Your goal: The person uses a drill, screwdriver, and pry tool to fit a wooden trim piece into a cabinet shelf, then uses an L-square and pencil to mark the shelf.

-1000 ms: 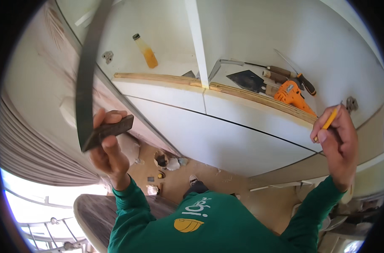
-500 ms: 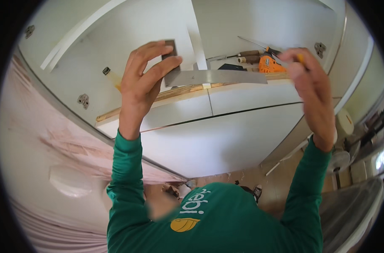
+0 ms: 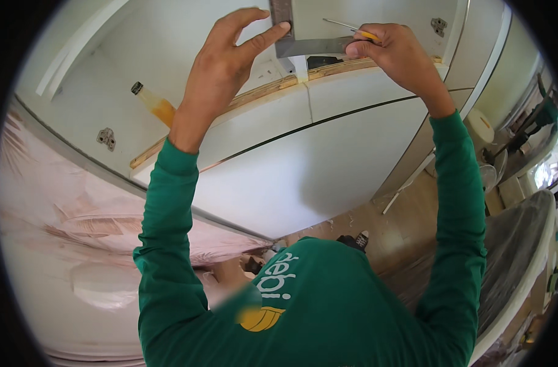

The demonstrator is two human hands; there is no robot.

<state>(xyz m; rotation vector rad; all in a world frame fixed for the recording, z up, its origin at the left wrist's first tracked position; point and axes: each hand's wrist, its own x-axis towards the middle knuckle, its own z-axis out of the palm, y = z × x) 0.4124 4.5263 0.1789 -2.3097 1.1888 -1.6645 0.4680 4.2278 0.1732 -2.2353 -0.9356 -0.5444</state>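
My left hand [image 3: 220, 67] reaches up over the white cabinet, its thumb and fingers on the dark stock of a try square [image 3: 312, 48]. The metal blade extends rightward from the stock, above the cabinet's raw wood edge [image 3: 263, 92]. My right hand [image 3: 395, 55] is closed around a yellow pencil [image 3: 369, 35], thumb and fingers at the blade's right end. Whether the pencil tip touches anything is hidden. Just beyond this hand shows the thin metal shaft of a screwdriver [image 3: 338, 24], its handle covered.
Inside the cabinet, a bottle with orange contents [image 3: 153, 105] is left of my left wrist. A black object [image 3: 323, 62] sits behind the wood edge. Hinge plates [image 3: 105, 139] are fixed to the panels. Plastic sheeting [image 3: 77, 226] covers the left side; a fan [image 3: 486, 177] stands right.
My right hand has moved left with the pencil to the end of the try square's blade. The view has shifted, so the cabinet edge and both hands appear higher. My left hand keeps the square.
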